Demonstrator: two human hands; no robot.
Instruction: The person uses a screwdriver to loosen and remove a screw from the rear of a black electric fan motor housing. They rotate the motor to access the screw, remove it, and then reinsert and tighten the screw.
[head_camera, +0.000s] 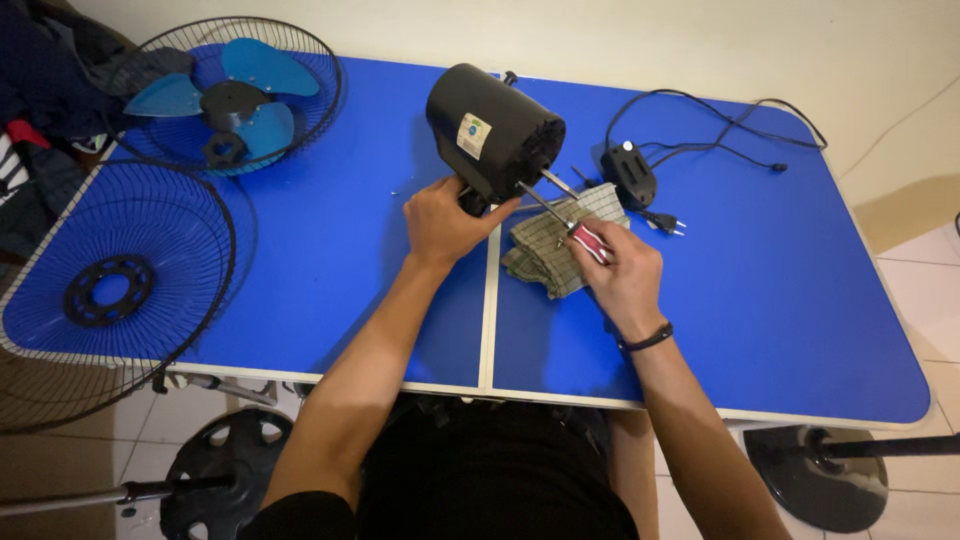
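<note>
at frame centre the left hand (443, 222) clamps the black motor (492, 132); the right hand (622, 272) grips a screwdriver (560, 215) into its face. a slipping tip could likely jab the left thumb.

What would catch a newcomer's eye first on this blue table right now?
Dead centre, the black fan motor housing lies on the blue folding table, steadied by the left hand, while the right hand works a red-handled screwdriver at its face, above a checked cloth. At far left sit the blue fan blade in one wire grille and a second grille overhanging the table edge.
</note>
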